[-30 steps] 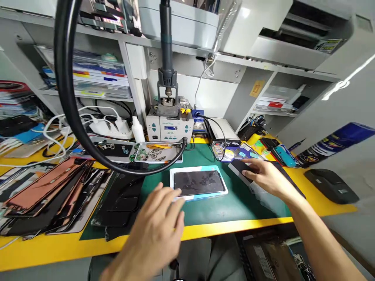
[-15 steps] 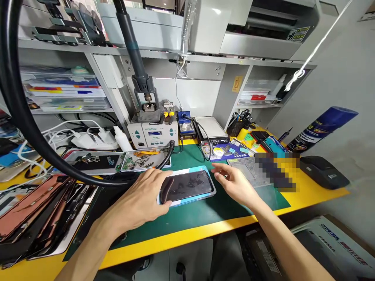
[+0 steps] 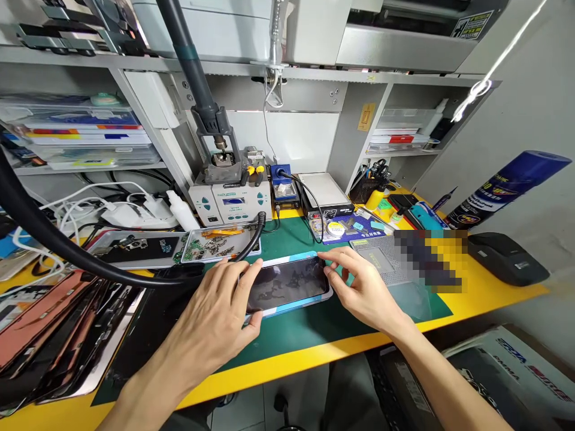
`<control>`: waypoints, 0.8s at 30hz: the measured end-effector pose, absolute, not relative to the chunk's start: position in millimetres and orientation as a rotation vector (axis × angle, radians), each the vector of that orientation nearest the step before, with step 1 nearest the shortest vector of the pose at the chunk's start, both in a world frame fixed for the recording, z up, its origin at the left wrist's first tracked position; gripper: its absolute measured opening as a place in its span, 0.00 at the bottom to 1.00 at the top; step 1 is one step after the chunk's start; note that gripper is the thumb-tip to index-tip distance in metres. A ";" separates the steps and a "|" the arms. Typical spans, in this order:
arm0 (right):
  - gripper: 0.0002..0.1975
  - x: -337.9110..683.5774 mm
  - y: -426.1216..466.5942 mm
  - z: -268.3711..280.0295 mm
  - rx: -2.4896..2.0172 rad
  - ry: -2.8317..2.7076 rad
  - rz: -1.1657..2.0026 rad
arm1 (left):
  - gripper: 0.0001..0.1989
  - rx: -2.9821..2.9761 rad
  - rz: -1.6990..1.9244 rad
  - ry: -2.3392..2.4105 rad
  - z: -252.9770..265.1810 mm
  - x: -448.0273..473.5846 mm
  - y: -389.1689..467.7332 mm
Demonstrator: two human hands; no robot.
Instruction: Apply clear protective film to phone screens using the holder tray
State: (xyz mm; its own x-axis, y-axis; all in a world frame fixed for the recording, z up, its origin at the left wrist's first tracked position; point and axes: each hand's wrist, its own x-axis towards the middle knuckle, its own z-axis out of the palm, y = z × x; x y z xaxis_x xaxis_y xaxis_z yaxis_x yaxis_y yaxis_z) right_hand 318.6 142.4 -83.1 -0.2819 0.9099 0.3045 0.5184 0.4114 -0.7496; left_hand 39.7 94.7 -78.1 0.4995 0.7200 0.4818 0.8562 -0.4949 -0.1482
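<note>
A dark phone screen [image 3: 287, 281] with smudges or reflections lies flat on a blue and white tray-like holder [image 3: 275, 310], over the green mat. My left hand [image 3: 220, 305] spans the left end, its fingers at the far edge and its thumb at the near edge, gripping that end. My right hand [image 3: 359, 284] is at the right end. Its index finger meets the far right corner and its thumb sits by the right edge, with the other fingers curled. Whether they grip the screen or the holder is hard to see.
A black hose [image 3: 90, 263] arcs in front of the left side. Phone frames [image 3: 54, 341] are piled at the left. Behind stand a parts tray [image 3: 220, 242] and a hot-air station [image 3: 231, 203]. A perforated metal plate [image 3: 381, 260] and a spray can [image 3: 503, 191] are at the right.
My right hand has moved left onto the right end of the phone screen and its fingers have drawn together. My left hand still holds the left end. The camera view has shifted slightly.
</note>
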 end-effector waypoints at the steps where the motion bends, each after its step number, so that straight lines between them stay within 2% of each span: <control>1: 0.13 318.3 141.7 -83.5 -1.206 -1.938 0.669 | 0.32 -2.377 -0.511 -1.307 -77.7 39.9 94.5; 6: 0.14 317.6 138.9 -84.6 -1.222 -1.887 0.695 | 0.33 -2.366 -0.517 -1.303 -78.8 40.5 93.4; 17: 0.13 314.5 144.0 -79.2 -1.370 -1.642 0.999 | 0.33 -2.338 -0.519 -1.241 -80.0 40.4 90.7; 24: 0.12 312.9 144.9 -78.4 -1.344 -1.621 1.021 | 0.34 -2.355 -0.526 -1.272 -82.1 39.2 91.5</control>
